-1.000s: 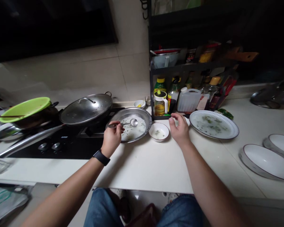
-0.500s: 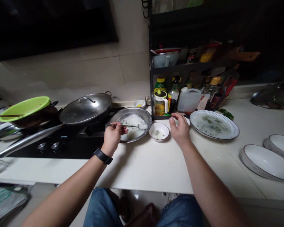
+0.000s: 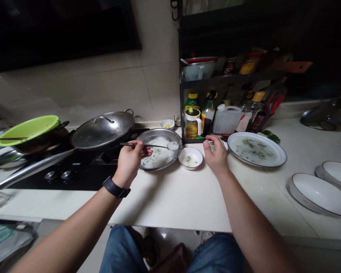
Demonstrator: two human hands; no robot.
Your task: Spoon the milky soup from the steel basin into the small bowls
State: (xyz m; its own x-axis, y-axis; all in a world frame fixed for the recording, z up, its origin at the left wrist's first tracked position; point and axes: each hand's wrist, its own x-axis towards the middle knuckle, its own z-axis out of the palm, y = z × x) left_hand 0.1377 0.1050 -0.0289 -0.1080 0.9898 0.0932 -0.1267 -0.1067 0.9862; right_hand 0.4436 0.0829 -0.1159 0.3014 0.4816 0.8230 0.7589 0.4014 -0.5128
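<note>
Because the left hand pinches the spoon near its handle end, bowl out over the steel plate, a slip could drip milky liquid onto the counter; the right hand's grip can't be told.

Stove: lidded wok beside a green bowl resting on a dark pot
Rack: black shelf above bottles and a plastic jug
Right: two white oval dishes

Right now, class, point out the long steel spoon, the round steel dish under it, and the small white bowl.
Long steel spoon (image 3: 159,146), head view, on the handle.
Round steel dish (image 3: 180,145), head view, on the rim.
Small white bowl (image 3: 191,168), head view, on the rim.
</note>
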